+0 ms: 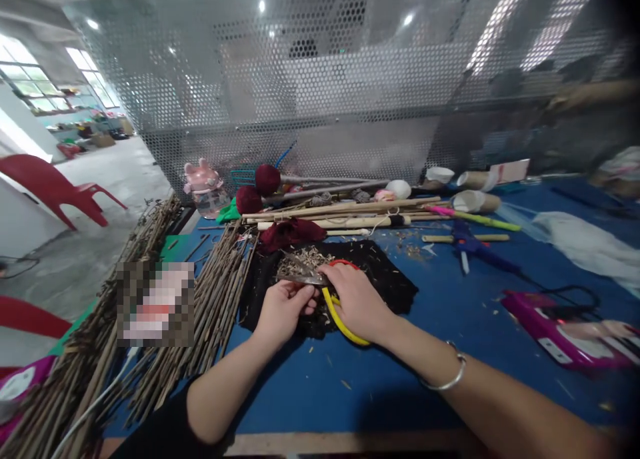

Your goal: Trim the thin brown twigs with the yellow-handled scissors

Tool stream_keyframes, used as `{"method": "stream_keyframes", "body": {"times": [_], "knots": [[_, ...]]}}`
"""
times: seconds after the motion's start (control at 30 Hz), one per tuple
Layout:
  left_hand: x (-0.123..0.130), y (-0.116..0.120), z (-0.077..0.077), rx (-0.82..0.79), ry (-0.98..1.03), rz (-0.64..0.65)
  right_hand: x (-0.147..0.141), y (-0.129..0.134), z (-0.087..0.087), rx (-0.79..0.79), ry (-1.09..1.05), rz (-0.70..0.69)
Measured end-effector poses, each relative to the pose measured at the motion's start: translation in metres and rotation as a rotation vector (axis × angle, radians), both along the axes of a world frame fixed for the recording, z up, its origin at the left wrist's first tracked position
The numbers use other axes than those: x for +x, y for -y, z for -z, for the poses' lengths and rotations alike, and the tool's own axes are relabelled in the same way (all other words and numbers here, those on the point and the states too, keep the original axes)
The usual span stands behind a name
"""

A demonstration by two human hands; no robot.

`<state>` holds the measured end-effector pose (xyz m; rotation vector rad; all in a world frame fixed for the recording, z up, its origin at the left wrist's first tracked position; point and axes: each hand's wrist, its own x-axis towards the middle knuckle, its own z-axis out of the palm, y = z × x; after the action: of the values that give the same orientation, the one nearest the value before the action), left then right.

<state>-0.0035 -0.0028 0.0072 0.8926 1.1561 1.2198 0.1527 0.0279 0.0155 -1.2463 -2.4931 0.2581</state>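
My right hand (359,300) is wrapped round the handles of a pair of scissors (345,324), one handle yellow and the other with a red edge. The metal blades point left, over my left hand (281,310). Thumb and fingers of my left hand are pinched together just under the blades. Whatever small piece they hold is hidden. Beneath both hands lies a black cloth (387,272) with a heap of short wood clippings (313,255) on it.
Bundles of thin twigs (215,299) lie to the left, beside a blurred-out object (160,302). Behind are wooden sticks (345,210), dark red balls (267,179) and a perforated metal screen (325,99). At right are a blue glue gun (477,245) and a magenta device (560,332).
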Motion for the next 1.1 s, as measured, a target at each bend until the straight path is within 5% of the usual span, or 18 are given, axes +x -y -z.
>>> {"method": "stream_keyframes", "body": {"times": [0.4,0.73,1.1], "knots": [[0.003,0.005,0.0,0.003,-0.04,-0.009,0.002,0.006,-0.007,0.04,0.021,0.006],[0.005,0.008,-0.005,0.034,-0.097,-0.027,0.004,0.01,-0.01,-0.084,0.044,0.004],[0.005,0.011,0.005,0.035,-0.083,-0.037,-0.001,0.016,-0.008,-0.056,0.13,0.067]]}}
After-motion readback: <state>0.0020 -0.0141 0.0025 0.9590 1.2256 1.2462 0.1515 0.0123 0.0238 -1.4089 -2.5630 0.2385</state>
